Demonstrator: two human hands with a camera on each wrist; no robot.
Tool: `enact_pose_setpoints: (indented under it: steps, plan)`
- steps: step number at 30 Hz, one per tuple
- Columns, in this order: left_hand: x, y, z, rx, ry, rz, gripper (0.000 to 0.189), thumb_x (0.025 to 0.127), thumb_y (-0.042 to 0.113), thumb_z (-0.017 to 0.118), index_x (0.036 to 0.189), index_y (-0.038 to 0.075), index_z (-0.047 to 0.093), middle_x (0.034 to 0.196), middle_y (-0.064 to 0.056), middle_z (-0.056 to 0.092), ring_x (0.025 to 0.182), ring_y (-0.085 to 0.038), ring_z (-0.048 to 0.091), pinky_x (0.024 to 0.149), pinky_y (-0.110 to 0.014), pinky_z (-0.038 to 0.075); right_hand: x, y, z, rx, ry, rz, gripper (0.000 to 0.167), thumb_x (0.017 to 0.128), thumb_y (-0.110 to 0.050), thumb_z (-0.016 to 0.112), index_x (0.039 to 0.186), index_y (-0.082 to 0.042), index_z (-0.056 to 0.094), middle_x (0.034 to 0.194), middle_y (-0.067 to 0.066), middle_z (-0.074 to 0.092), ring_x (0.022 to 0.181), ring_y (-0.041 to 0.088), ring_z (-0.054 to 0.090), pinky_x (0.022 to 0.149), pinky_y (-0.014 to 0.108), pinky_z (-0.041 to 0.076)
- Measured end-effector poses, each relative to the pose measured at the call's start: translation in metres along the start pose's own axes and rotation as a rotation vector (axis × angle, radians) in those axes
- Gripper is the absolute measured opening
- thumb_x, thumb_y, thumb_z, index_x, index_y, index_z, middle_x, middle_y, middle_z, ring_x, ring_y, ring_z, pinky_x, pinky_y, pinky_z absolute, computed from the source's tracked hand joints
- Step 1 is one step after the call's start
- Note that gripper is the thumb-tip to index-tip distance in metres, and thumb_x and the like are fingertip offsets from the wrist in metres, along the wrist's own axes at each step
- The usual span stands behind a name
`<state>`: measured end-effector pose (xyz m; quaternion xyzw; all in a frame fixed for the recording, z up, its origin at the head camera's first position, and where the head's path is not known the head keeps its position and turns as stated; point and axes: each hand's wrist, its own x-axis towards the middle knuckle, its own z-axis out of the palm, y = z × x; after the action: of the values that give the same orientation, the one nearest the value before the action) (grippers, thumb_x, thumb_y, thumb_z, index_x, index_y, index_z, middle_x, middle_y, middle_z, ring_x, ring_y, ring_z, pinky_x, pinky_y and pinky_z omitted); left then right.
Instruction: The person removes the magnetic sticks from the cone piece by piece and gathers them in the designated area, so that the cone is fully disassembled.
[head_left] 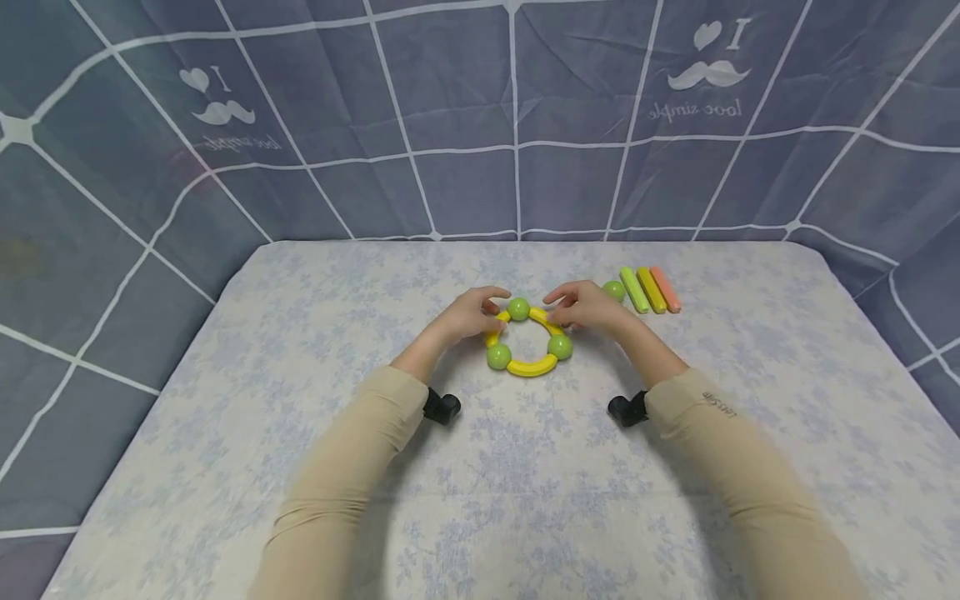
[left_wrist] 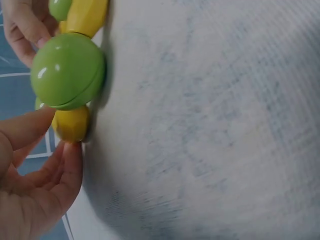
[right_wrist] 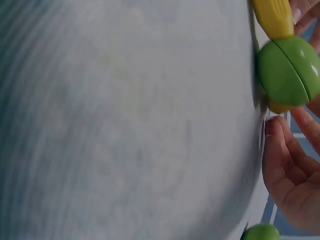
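On the table, a ring is made of green balls and curved yellow pieces. Its balls are at the top [head_left: 518, 309], the lower left [head_left: 498, 357] and the right [head_left: 559, 347]. My left hand [head_left: 468, 315] pinches the left curved yellow piece [left_wrist: 71, 125] between thumb and fingers, close to the lower-left green ball [left_wrist: 68, 71]. Across the ring, my right hand [head_left: 588, 307] has thumb and fingers around the upper-right curved yellow piece [head_left: 542, 316]; the right green ball [right_wrist: 288, 71] partly hides this grip in the right wrist view. Nearest me lies the bottom curved yellow piece [head_left: 532, 367].
Behind the right hand sits a loose green ball [head_left: 614, 290]. Beside it lie straight sticks: light green [head_left: 633, 290], yellow [head_left: 651, 290] and orange-pink [head_left: 665, 290]. A floral cloth covers the table [head_left: 225, 467]; a blue-grey checked curtain [head_left: 465, 108] hangs along its back and sides.
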<state>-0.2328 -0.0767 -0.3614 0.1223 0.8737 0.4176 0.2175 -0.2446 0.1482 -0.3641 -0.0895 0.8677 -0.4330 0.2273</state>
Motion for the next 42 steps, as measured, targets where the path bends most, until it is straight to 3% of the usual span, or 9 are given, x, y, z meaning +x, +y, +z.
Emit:
enact_pose_setpoints:
  steps: [9, 15, 21, 28, 35, 42]
  plan:
    - [0.005, 0.0, 0.005, 0.091, 0.031, 0.116, 0.048, 0.09, 0.011, 0.062, 0.136, 0.009, 0.048, 0.126, -0.016, 0.054, 0.114, -0.028, 0.051, 0.091, -0.039, 0.044, 0.01, -0.007, 0.016, -0.15, 0.036, -0.083, 0.034, 0.084, -0.006, 0.066, 0.118, -0.002, 0.063, 0.079, 0.008, 0.051, 0.065, 0.016, 0.042, 0.057, 0.025, 0.037]
    - [0.005, 0.001, 0.006, 0.114, 0.037, 0.153, 0.043, 0.09, 0.012, 0.062, 0.132, 0.006, 0.053, 0.126, -0.013, 0.055, 0.112, -0.027, 0.052, 0.092, -0.038, 0.044, 0.011, -0.01, 0.021, -0.175, 0.018, -0.112, 0.035, 0.085, -0.006, 0.065, 0.12, -0.004, 0.062, 0.088, 0.011, 0.053, 0.071, 0.019, 0.043, 0.062, 0.028, 0.037]
    - [0.004, -0.001, 0.008, 0.132, 0.054, 0.183, 0.041, 0.087, 0.008, 0.066, 0.126, 0.005, 0.057, 0.123, -0.013, 0.057, 0.106, -0.025, 0.053, 0.089, -0.036, 0.044, 0.009, -0.014, 0.025, -0.283, 0.02, -0.168, 0.033, 0.086, -0.008, 0.066, 0.119, -0.002, 0.063, 0.095, 0.016, 0.06, 0.074, 0.021, 0.047, 0.065, 0.031, 0.039]
    - [0.004, -0.004, 0.01, 0.13, 0.09, 0.188, 0.039, 0.084, 0.006, 0.068, 0.122, 0.006, 0.061, 0.116, -0.013, 0.061, 0.098, -0.024, 0.054, 0.083, -0.032, 0.045, 0.01, -0.017, 0.027, -0.355, 0.008, -0.164, 0.032, 0.088, -0.01, 0.064, 0.119, -0.004, 0.063, 0.095, 0.015, 0.061, 0.075, 0.021, 0.051, 0.066, 0.031, 0.042]
    - [0.003, -0.007, 0.008, 0.155, 0.12, 0.167, 0.041, 0.082, 0.007, 0.071, 0.122, 0.005, 0.061, 0.117, -0.013, 0.06, 0.101, -0.025, 0.053, 0.085, -0.034, 0.044, 0.015, -0.017, 0.027, -0.447, 0.038, -0.168, 0.028, 0.086, -0.009, 0.06, 0.114, -0.004, 0.063, 0.073, 0.008, 0.052, 0.06, 0.016, 0.042, 0.054, 0.027, 0.033]
    - [-0.004, -0.014, 0.005, 0.126, 0.168, 0.095, 0.041, 0.082, 0.01, 0.072, 0.121, 0.007, 0.061, 0.116, -0.013, 0.06, 0.102, -0.025, 0.053, 0.085, -0.035, 0.044, 0.011, -0.01, 0.02, -0.386, 0.041, -0.14, 0.033, 0.086, -0.014, 0.064, 0.117, -0.002, 0.062, 0.09, 0.014, 0.057, 0.07, 0.02, 0.048, 0.061, 0.029, 0.039]
